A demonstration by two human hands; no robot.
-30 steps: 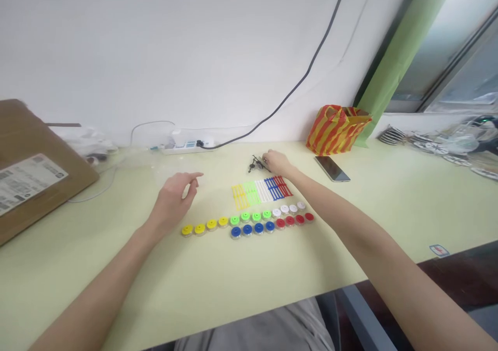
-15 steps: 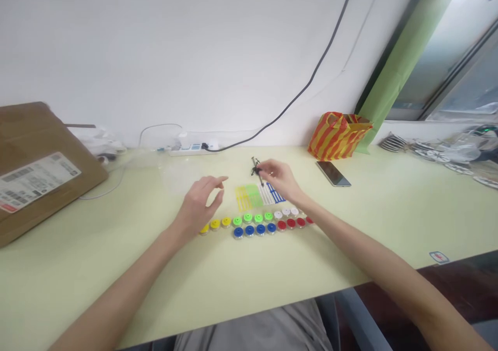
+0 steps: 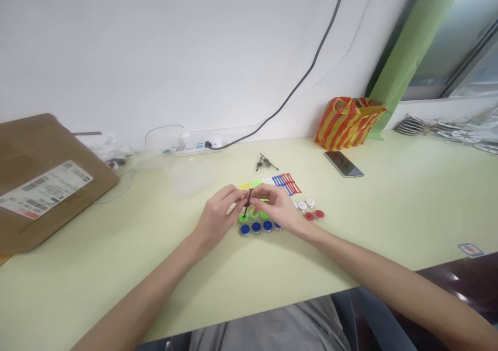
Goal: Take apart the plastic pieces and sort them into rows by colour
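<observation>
My left hand [image 3: 221, 212] and my right hand [image 3: 277, 205] meet over the rows of small round pieces, both closed on one thin black rod-like piece [image 3: 248, 203] with widened ends. Below it stand clear-sided discs with green tops [image 3: 244, 218], blue tops [image 3: 256, 227], white tops [image 3: 310, 202] and red tops [image 3: 319, 214]; the yellow ones are mostly behind my left hand. Farther back, small coloured plastic bars [image 3: 288, 181] lie in a row, partly covered by my fingers. Behind them rests a little heap of other black pieces [image 3: 266, 162].
A cardboard box [image 3: 50, 169] with a label stands at the left. Against the wall lies a power strip [image 3: 196, 148] with a black cable [image 3: 290, 96]. To the right are a phone [image 3: 344, 164], a striped bag [image 3: 348, 125] and several stacked discs [image 3: 411, 125].
My right hand has brought one black piece from the heap toward me. My left hand has moved right and closed on it too. The view has shifted slightly.
</observation>
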